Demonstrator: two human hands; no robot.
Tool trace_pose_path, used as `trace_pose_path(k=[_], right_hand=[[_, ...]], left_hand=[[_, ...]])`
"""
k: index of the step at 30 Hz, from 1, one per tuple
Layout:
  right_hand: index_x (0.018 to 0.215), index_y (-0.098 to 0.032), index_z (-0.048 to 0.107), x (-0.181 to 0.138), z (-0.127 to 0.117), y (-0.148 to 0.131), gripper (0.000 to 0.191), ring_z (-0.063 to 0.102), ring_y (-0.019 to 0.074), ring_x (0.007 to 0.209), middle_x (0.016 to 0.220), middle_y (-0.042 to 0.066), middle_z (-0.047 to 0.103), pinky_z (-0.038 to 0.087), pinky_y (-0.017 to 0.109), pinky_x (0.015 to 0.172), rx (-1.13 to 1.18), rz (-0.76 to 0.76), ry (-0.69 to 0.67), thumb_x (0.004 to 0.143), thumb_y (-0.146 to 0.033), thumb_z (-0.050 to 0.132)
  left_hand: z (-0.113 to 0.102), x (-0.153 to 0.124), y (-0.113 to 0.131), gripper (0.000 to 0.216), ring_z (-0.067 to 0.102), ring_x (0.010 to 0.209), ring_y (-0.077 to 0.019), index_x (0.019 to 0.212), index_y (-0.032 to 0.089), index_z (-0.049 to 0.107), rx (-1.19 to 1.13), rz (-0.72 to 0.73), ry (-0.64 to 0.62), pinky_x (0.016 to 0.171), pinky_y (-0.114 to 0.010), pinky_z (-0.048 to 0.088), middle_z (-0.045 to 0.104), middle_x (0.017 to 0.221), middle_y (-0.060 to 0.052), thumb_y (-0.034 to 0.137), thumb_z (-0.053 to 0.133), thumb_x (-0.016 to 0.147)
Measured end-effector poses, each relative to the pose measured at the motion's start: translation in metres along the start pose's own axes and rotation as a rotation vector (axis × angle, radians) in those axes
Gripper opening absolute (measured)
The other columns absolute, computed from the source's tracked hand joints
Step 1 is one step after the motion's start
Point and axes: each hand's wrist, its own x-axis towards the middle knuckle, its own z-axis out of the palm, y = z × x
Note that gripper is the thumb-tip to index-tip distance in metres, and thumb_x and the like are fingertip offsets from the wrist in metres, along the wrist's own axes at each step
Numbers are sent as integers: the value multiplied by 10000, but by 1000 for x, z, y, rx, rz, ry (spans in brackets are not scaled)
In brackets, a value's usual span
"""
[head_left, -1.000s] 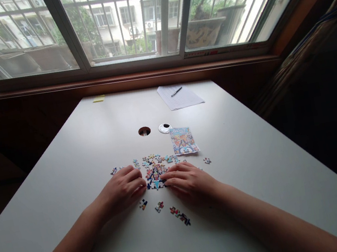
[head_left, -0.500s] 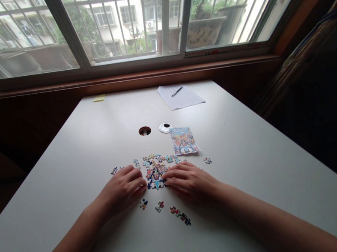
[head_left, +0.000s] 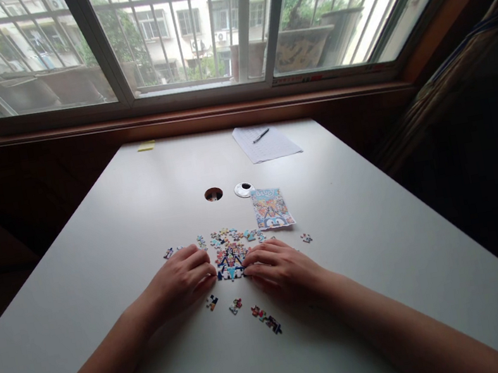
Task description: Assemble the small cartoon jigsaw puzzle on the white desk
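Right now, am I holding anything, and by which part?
Left hand and right hand flank the partly assembled jigsaw; whether either holds anything cannot be told.

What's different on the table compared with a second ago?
Very little: the right hand has eased its fingers slightly rightward, baring a bit more of the assembled puzzle. Nothing was visibly picked up or let go. The left hand, surrounding pieces, picture card, paper and pen stayed put.
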Motion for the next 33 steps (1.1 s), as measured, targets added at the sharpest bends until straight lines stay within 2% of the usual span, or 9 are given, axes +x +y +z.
trace_pose_path(k=[20, 26, 28, 33], right_hand=[[1117, -212, 669, 1, 0, 0, 171, 642, 207, 1074, 1141, 50, 725, 484, 390, 963, 14, 4, 5, 993, -202, 552], [1124, -215, 666, -1, 0, 1, 195, 650, 223, 1080, 1143, 59, 728, 495, 411, 960, 32, -18, 22, 952, -169, 585], [1110, -220, 668, -1, 0, 3, 201, 651, 226, 1082, 1123, 54, 733, 501, 418, 957, 53, -4, 69, 938, -148, 592], [1076, -235, 676, 0, -4, 7, 229, 660, 226, 1017, 1057, 50, 741, 526, 434, 930, 97, 126, 312, 910, -95, 604]], left_hand=[[3, -2, -1, 112, 513, 832, -191, 923, 194, 631, -4, -16, -33, 775, -331, 431, 612, 905, -50, 193, 548, 999], [1, -3, -2, 119, 528, 841, -195, 915, 195, 635, 13, -11, -29, 780, -335, 442, 616, 902, -50, 197, 549, 997], [-1, -3, -3, 109, 534, 860, -201, 930, 199, 640, 16, -15, -28, 787, -339, 445, 620, 916, -54, 202, 553, 996], [-2, -7, -9, 76, 535, 863, -202, 975, 202, 646, 9, -49, 25, 778, -340, 450, 629, 917, -57, 196, 571, 984]])
